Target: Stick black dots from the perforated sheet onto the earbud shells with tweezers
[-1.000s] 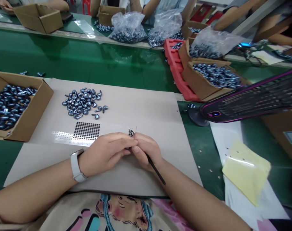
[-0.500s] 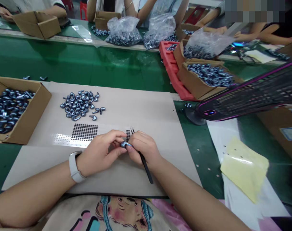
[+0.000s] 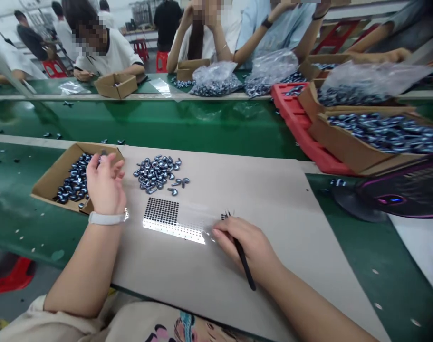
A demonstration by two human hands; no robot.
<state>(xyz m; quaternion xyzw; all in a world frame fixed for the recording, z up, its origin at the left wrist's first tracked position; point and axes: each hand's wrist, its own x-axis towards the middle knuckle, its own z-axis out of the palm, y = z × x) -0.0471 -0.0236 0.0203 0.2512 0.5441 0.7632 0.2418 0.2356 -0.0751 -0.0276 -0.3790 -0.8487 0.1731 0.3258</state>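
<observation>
- My right fingers are clenched in a pen grip on a pair of slim black tweezers, tips up past my fingertips, a hold that seems to suit handling very small pieces
- Just beyond those tips sits a small patch of tiny black dots; it is too small for me to tell whether the tweezers touch it
- My left fingers are spread and released, with nothing I can see gripped, though a small dark piece by the fingertips may or may not be touching them
- My left hand hovers over an open cardboard box of dark curved metal parts, within easy reach
- My right hand rests near a sheet of black dots, on a shiny backing that lies between my hands, probably so both can reach it
- A loose pile of curved metal pieces sits just beyond the sheet, spread thin enough to pick singly
- All of this lies on a beige cardboard sheet, which covers part of a green workbench
- Farther off, co-workers sit among a red crate, filled cardboard trays and plastic bags of parts
</observation>
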